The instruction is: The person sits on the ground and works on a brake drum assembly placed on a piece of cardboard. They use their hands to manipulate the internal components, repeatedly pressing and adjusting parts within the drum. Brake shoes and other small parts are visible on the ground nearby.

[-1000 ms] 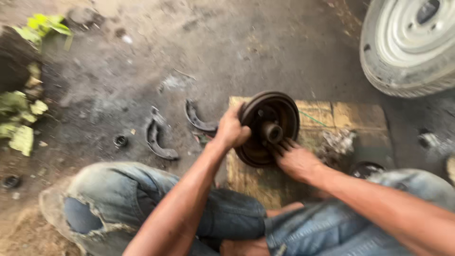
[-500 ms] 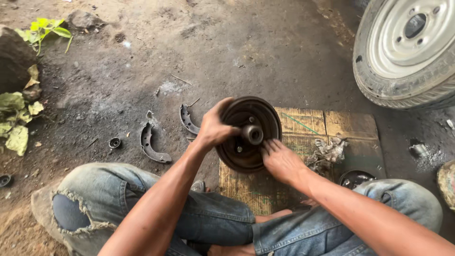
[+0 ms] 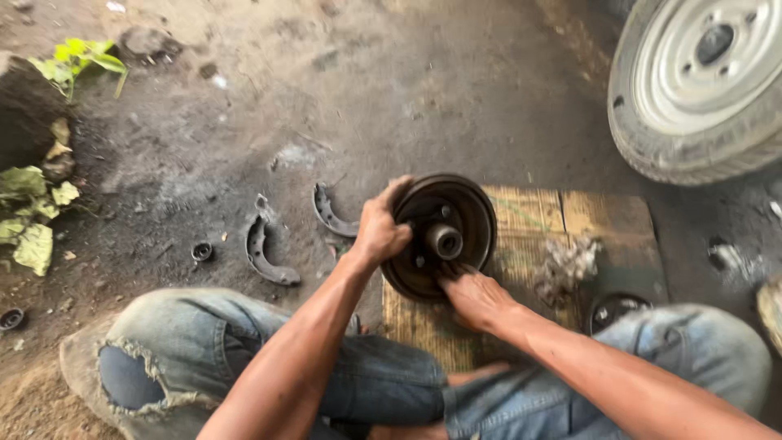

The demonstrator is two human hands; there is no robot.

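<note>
Head view looks down at a dark brake drum [image 3: 444, 236] standing on edge on a woven mat [image 3: 562, 216], and everything else sits around that drum. Just beside it toward your left lie two curved brake shoes [image 3: 265, 254] on the dirt floor [image 3: 244, 122], one nearer the drum and one farther out, with a small round ring [image 3: 201, 251] beyond them. Beside the drum on the other side, a grey wad of rag [image 3: 568, 261] rests on the mat, and a dark round tin [image 3: 612, 310] sits near your knee. Well apart from the drum, up and to your right, stands a white wheel with its tyre [image 3: 700, 90]. Green leaves [image 3: 37, 204] lie far off past the shoes. Nothing stands between your hands and the drum.

Both your forearms reach forward over your jeans, meeting at the drum. Your left hand [image 3: 380, 231] curls closed over the drum's near rim, thumb on top, gripping it. Your right hand [image 3: 475, 297] lies lower, fingers spread flat and pressed against the drum's bottom edge and inner face, bracing rather than clasping it.
</note>
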